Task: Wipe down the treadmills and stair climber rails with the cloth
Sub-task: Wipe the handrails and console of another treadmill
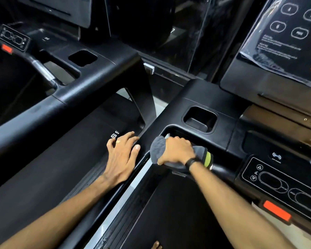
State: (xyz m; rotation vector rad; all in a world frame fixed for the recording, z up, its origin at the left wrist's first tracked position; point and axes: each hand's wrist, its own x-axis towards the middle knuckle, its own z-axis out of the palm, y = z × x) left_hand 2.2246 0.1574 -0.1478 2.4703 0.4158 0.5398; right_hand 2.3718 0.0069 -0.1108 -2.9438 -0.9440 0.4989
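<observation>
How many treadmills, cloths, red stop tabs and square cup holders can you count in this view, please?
Treadmills: 2, left one and right one
Cloths: 1, grey cloth under the right hand
Red stop tabs: 2
Square cup holders: 2
Total: 7

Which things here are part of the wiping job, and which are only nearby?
Part of the job:
- grey microfibre cloth with green edge, held in the right hand
- black handlebar of the right treadmill under that cloth
- black side rail where the left hand rests

Only nearby:
- orange stop button
- square black cup holder
- plastic-wrapped console screen
</observation>
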